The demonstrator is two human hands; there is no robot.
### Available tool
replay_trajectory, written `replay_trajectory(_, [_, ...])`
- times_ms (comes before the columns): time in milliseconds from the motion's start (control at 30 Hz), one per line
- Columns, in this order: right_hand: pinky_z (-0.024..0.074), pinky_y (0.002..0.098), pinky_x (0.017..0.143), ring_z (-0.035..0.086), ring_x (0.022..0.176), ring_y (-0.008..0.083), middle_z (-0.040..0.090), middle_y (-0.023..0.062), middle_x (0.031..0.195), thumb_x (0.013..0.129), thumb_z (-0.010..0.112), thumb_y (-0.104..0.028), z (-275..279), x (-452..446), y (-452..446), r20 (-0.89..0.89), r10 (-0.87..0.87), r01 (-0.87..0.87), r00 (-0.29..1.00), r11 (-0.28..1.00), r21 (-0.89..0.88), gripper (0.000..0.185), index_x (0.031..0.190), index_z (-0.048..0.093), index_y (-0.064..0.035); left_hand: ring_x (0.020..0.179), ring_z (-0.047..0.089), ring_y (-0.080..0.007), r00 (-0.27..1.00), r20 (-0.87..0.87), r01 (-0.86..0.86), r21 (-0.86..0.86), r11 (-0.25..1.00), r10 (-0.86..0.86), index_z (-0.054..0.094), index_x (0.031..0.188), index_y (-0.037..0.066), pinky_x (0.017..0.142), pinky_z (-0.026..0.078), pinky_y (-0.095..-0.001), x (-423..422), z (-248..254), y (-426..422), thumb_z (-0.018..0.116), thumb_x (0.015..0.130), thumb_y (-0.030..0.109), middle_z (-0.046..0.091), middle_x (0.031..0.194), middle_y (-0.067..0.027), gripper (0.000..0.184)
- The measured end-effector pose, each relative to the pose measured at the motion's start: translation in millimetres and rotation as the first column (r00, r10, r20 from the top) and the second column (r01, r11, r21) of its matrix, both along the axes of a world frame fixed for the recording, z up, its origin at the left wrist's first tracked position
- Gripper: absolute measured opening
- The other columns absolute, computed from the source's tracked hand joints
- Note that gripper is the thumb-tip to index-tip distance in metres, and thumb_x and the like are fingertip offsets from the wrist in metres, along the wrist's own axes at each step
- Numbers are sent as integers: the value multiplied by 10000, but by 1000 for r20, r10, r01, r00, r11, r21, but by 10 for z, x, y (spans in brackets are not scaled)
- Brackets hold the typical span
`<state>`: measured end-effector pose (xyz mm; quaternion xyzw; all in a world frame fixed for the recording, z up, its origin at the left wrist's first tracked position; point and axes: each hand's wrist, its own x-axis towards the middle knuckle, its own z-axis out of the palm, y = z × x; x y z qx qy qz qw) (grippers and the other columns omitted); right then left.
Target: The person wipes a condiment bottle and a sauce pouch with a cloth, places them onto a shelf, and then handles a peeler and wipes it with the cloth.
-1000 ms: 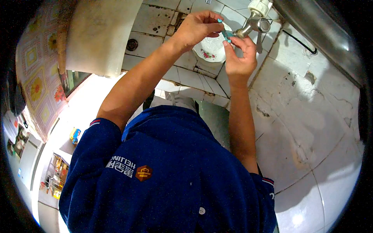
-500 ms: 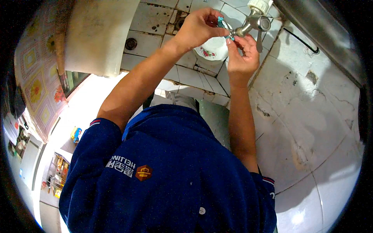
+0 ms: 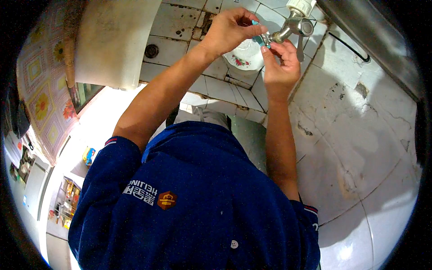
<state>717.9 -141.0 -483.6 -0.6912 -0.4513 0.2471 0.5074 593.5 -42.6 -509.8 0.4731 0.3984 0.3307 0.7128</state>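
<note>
Teal and small, the piece (image 3: 258,39) sits between two bare hands at the far side of the scene, beside the mouth of a metal tap (image 3: 305,28). The left hand (image 3: 230,32) comes in from the left, its thumb and fingers drawn narrow on the piece toward its far end. The right hand (image 3: 282,63) reaches from the near right; its thumb and forefinger close on the near end, and the other fingers curl behind, close under the tap. The piece is tiny here and partly covered by fingers, so I cannot fairly say what it is, or whether it touches the spout.

Below the hands lies a white bowl (image 3: 253,65) with red flowers near its rim, on grubby white tiles (image 3: 175,20). A round drain (image 3: 152,51) is set in the tiles to the left of the bowl. The tap's lever (image 3: 300,48) hangs just right of the right hand's fingers. Farther right, a thin black rod (image 3: 348,47) slants along the cracked, stained wall (image 3: 342,135). On the left stand a pale panel (image 3: 112,45) and a flowered cloth (image 3: 42,103). A navy shirt (image 3: 193,180) fills the near middle.
</note>
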Motion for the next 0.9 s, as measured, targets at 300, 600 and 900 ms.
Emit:
replay_trajectory(300, [482,279,768,616,826,161,644,105,941,733,715,-37,-19,9,-14,61,4,-3,998,1000,-7,233,920,588,21,686,601,-99,993,-120,19,73,997,-11,634,931,-10,633,487,-242,23,-30,-14,740,745,188,650,770,-63,291])
replay_trajectory(600, [484,280,768,621,801,158,654,88,910,712,735,-42,-30,-8,29,115,-13,11,993,1000,16,246,910,595,1,702,614,-153,972,-234,50,135,990,-17,621,955,-21,661,494,-283,25,-155,38,748,721,304,646,774,-105,420])
replay_trajectory(900, [465,242,760,571,828,117,599,91,1029,736,708,25,54,-68,114,22,1,1,1000,997,-71,250,949,583,60,643,578,-91,970,-221,-82,78,994,97,643,875,-10,612,479,-248,-42,3,10,710,779,246,631,722,-52,281])
